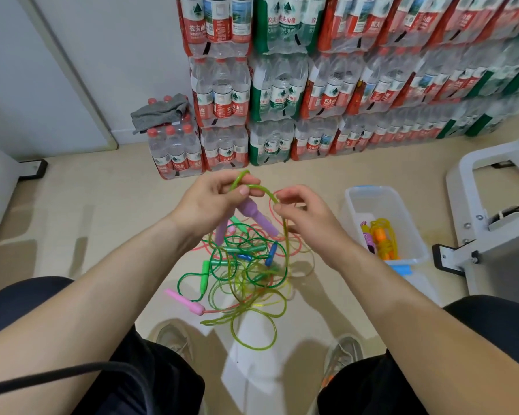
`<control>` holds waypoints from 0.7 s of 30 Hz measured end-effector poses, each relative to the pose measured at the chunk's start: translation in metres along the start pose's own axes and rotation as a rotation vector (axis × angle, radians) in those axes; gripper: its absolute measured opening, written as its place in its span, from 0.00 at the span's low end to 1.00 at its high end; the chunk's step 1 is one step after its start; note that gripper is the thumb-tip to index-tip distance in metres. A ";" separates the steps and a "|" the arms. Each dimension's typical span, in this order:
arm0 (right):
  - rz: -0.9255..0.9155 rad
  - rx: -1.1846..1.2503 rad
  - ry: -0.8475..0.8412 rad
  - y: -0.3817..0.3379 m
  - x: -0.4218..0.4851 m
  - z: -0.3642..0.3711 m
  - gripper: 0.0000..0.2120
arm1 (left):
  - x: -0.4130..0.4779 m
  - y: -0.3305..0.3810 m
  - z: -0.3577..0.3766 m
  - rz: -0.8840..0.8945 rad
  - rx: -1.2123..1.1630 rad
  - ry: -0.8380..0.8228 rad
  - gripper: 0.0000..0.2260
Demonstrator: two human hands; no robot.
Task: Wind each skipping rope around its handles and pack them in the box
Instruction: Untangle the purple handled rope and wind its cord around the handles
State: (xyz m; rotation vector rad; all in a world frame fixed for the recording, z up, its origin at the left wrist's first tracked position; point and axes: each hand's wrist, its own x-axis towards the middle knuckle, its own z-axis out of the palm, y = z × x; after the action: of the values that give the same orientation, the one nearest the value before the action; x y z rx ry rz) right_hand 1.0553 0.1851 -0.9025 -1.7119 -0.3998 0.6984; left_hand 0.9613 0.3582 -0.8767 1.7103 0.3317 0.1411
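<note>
Holding the two purple handles (253, 215), the left hand (210, 202) curls its fingers around their tops; the clearer one slants toward 4 o'clock. The right hand (304, 218), just at 3 o'clock of them, pinches the yellow-green rope (286, 235), which hangs slack into the pile of loose ropes (246, 265). The clear plastic box (414, 256) lies farther toward 3 o'clock, nearer the right hand.

- Yellow-green rope (286, 235): lifted off the floor, looped at the top, its length trailing down into the pile. Purple handles (256, 218) side by side, tilted, under the loop.
- Tangled ropes (246, 266) on the floor: green, pink and yellow-green strands; pink handle (183, 301), green handle (205, 272) and blue handle (271, 254) lying loose.
- Clear box (354, 199), open-topped, right of the pile: holds a wound yellow rope (385, 232) with orange handles.
</note>
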 end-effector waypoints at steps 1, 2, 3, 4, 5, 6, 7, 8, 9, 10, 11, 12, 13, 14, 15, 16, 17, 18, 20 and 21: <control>0.011 -0.063 -0.002 0.002 0.000 0.003 0.17 | 0.000 0.002 0.001 -0.034 -0.136 0.008 0.09; 0.012 -0.100 -0.051 0.004 0.000 0.007 0.21 | 0.000 0.003 0.003 -0.068 -0.262 0.017 0.09; 0.002 -0.115 -0.113 0.004 0.001 0.010 0.22 | 0.000 0.004 0.005 -0.102 -0.366 0.028 0.10; -0.013 -0.117 -0.152 0.005 0.002 0.011 0.22 | 0.001 0.004 0.007 -0.135 -0.436 0.037 0.11; -0.034 -0.113 -0.158 0.005 0.003 0.012 0.21 | 0.002 0.003 0.009 -0.164 -0.481 0.033 0.13; -0.059 -0.109 -0.152 0.006 0.004 0.012 0.18 | 0.003 0.002 0.010 -0.187 -0.503 0.019 0.14; -0.073 -0.078 -0.147 0.005 0.004 0.011 0.15 | 0.003 0.002 0.010 -0.201 -0.508 0.006 0.15; -0.059 -0.034 -0.157 0.003 0.003 0.011 0.12 | 0.003 0.001 0.010 -0.200 -0.500 0.001 0.16; -0.027 0.007 -0.191 0.002 0.002 0.012 0.11 | 0.004 0.000 0.010 -0.189 -0.491 0.008 0.16; 0.003 0.006 -0.219 0.000 0.001 0.013 0.10 | 0.004 0.000 0.010 -0.179 -0.482 0.024 0.16; 0.014 -0.027 -0.224 0.000 0.001 0.016 0.10 | 0.003 0.001 0.011 -0.162 -0.463 0.039 0.16; 0.008 -0.071 -0.214 0.001 0.002 0.019 0.09 | 0.003 0.003 0.012 -0.136 -0.403 0.059 0.15; -0.008 -0.109 -0.197 0.003 0.003 0.021 0.08 | 0.002 0.005 0.012 -0.102 -0.301 0.074 0.14; -0.025 -0.137 -0.193 0.005 0.004 0.024 0.08 | 0.001 0.005 0.012 -0.067 -0.174 0.081 0.12; -0.038 -0.157 -0.192 0.007 0.005 0.025 0.12 | 0.001 0.005 0.012 -0.035 -0.063 0.076 0.10; -0.042 -0.175 -0.198 0.009 0.006 0.025 0.14 | 0.001 0.005 0.013 -0.018 0.012 0.068 0.09; -0.044 -0.189 -0.203 0.009 0.005 0.024 0.15 | 0.000 0.004 0.014 -0.011 0.052 0.063 0.10; -0.048 -0.198 -0.197 0.010 0.004 0.025 0.13 | -0.001 0.004 0.016 -0.010 0.076 0.066 0.11; -0.110 -0.241 -0.122 0.011 0.001 0.026 0.10 | 0.000 0.003 0.018 -0.012 0.098 0.077 0.11; -0.146 -0.265 -0.054 0.012 0.000 0.027 0.13 | 0.000 0.001 0.019 -0.021 0.106 0.072 0.10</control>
State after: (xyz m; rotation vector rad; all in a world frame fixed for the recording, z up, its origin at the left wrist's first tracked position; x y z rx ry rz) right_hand 1.0370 0.2023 -0.9175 -1.8931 -0.6724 0.6059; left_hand 0.9669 0.3405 -0.8787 1.8086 0.4165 0.1727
